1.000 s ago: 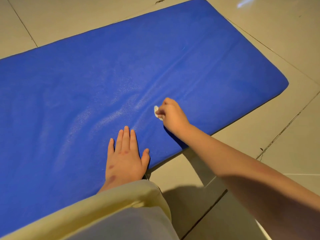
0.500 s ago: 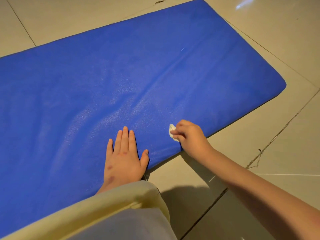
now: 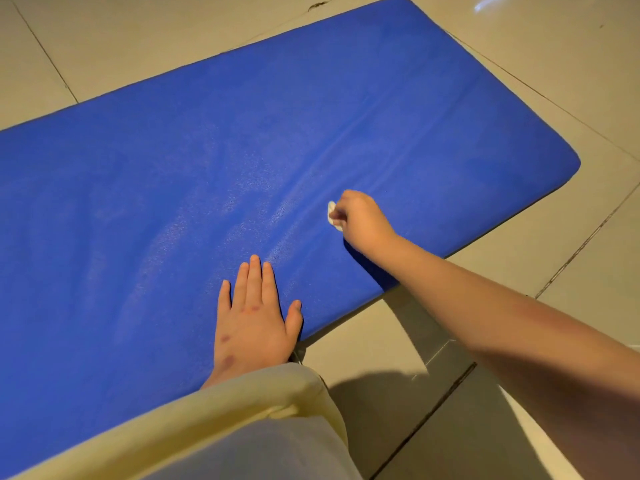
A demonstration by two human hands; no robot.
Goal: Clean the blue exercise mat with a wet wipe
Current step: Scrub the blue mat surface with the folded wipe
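The left hand [image 3: 254,322] is lying flat, fingers straight, pressing the blue exercise mat [image 3: 173,174] near its front edge. Farther on, the right hand [image 3: 360,220] is pinching a small crumpled white wet wipe [image 3: 331,213] against the mat's grainy, creased foam surface.

The small white crumpled wet wipe [image 3: 332,215] is mostly hidden within the curled fingers of the right hand [image 3: 363,221]. The flat blue textured exercise mat [image 3: 138,202] is cut off by the left edge, and its near part is covered by a pale yellow fabric sleeve [image 3: 225,410].
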